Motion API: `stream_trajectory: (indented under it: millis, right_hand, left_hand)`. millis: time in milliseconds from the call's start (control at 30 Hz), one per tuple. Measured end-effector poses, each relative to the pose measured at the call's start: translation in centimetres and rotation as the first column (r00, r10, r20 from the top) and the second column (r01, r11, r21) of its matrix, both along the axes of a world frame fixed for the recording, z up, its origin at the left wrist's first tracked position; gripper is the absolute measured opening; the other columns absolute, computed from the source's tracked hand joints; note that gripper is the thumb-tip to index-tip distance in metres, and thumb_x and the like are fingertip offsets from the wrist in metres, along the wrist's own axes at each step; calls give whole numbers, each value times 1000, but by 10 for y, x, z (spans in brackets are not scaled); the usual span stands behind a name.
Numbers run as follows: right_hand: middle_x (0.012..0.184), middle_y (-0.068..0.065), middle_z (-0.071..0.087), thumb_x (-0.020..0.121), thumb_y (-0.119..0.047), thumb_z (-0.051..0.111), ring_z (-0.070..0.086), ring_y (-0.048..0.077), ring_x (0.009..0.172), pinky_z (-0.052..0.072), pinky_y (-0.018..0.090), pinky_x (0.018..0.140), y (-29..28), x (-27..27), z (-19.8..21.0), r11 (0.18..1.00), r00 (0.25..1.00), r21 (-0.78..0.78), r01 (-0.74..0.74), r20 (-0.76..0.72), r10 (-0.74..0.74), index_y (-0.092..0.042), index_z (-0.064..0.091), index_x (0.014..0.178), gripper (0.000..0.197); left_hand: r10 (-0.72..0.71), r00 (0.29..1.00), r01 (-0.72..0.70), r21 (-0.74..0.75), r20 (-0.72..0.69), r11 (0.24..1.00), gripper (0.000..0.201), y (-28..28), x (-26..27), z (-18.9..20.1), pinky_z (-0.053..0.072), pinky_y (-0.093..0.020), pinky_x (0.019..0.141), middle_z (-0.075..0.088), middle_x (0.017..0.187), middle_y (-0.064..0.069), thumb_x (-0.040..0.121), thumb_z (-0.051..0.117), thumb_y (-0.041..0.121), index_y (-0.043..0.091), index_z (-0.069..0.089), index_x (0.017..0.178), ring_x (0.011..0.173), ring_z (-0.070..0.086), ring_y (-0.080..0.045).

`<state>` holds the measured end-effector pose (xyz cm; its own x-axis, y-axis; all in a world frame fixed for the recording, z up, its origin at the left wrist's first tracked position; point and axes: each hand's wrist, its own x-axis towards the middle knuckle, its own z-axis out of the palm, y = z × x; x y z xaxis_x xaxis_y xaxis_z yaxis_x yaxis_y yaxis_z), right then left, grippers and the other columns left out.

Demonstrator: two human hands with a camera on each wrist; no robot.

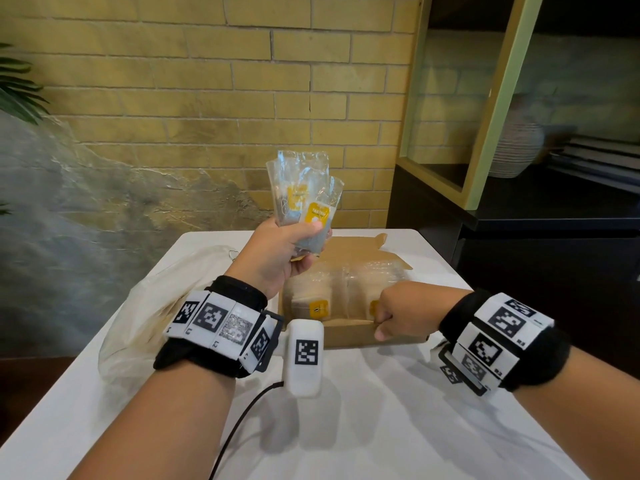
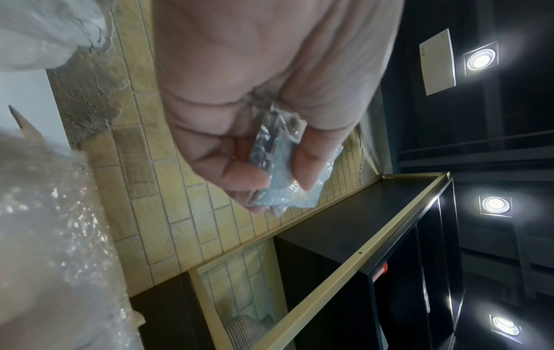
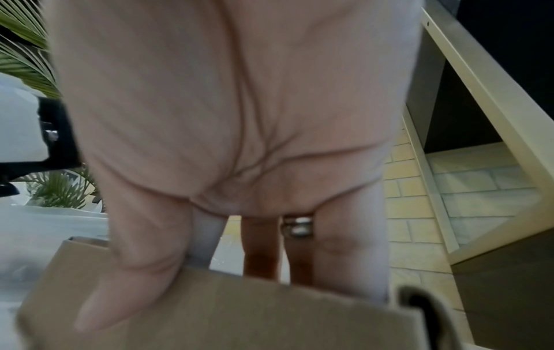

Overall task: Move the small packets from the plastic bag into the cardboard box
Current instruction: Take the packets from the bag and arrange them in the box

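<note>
Holding: our left hand (image 1: 277,252) grips a fanned bunch of small packets (image 1: 304,199) by their lower ends, raised above the far left corner of the cardboard box (image 1: 349,332).
Bracing: our right hand (image 1: 398,311) clamps the box's near wall, thumb outside and fingers (image 3: 261,246) hooked inside, as the right wrist view shows.
Box contents: more packets (image 1: 320,299) stand in packed rows inside the box, filling most of it.
Handling: we judge the packets light, limp and slick in their clear film; a fan like this could slide apart, so pinching low across all of them suits best.
Left wrist view: thumb and fingertips (image 2: 246,176) press the crinkled film together.
Plastic bag: the plastic bag (image 1: 138,317) lies slumped left of the box; what remains inside we cannot tell.
In the way: the box's raised back flap (image 1: 360,245) and the tight rows leave little slot for new packets.
Around: a white table (image 1: 381,427) carries the box; a dark shelf unit (image 1: 519,216) stands right of it.
</note>
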<state>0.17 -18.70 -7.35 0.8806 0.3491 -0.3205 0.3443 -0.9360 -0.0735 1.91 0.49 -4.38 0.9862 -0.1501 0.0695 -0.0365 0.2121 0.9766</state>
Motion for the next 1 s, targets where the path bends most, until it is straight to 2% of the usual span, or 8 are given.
stream_trajectory:
  millis: [133,267,333,433,567,667,833,1000]
  right_hand:
    - [66,-12,52,90,-36,58,45,5,63,35,19,59,-1,5,0,1000,1000,-11,10,-11,-10,-16,69,99,24]
    - [97,-1,71,84,-47,61,62,18,90,50,33,83,-3,11,9,974,997,224,35,60,-49,-17,72,100,35]
    - [104,-7,68,84,-47,60,61,10,95,48,27,86,0,12,19,884,986,466,42,125,-113,-21,68,112,39]
    - [96,-8,66,85,-41,60,63,5,84,49,20,77,12,11,32,551,972,830,90,46,-229,-21,59,123,43]
    - [89,16,62,82,-27,69,63,22,82,55,44,79,33,18,31,232,952,967,103,-28,-305,2,61,101,36]
    - [85,22,60,82,-20,69,60,30,80,54,50,79,42,19,26,151,929,985,81,-19,-370,8,59,94,32]
    - [82,2,67,89,-13,59,64,15,78,54,35,77,34,19,27,50,939,994,97,-75,-336,-13,63,84,6]
    - [85,1,64,89,-7,58,62,12,75,52,27,68,33,22,28,5,932,995,99,-91,-351,-6,58,97,8]
  left_hand:
    - [-18,1000,18,-4,-5,1000,28,0,1,-1,44,-13,45,68,91,-4,89,58,13,11,54,117,74,60,-12]
    - [-39,999,39,9,2,999,27,-2,1,-4,44,-14,43,69,86,-2,88,59,12,10,56,115,72,61,-11]
    - [-48,999,48,20,4,999,26,-5,1,-6,44,-14,43,68,84,-3,88,59,11,8,56,114,67,62,-10]
    - [-69,998,69,25,-4,997,17,-11,-1,-8,45,-13,43,63,79,-4,87,60,8,11,58,104,62,60,-10]
    - [-139,990,138,58,4,989,13,-17,-4,-12,48,-13,48,63,80,-5,87,61,6,13,61,98,67,58,-12]
    - [-165,986,165,48,9,985,20,-17,-4,-12,51,-15,52,65,86,-7,88,59,10,12,58,108,72,62,-14]
    - [-173,983,164,-128,-62,978,24,-12,-4,-4,54,-22,50,68,83,-6,96,43,28,14,61,103,60,65,-17]
    - [-18,1000,18,-25,-12,1000,14,-9,0,-5,54,-21,50,63,84,-3,97,47,19,16,59,92,64,60,-13]
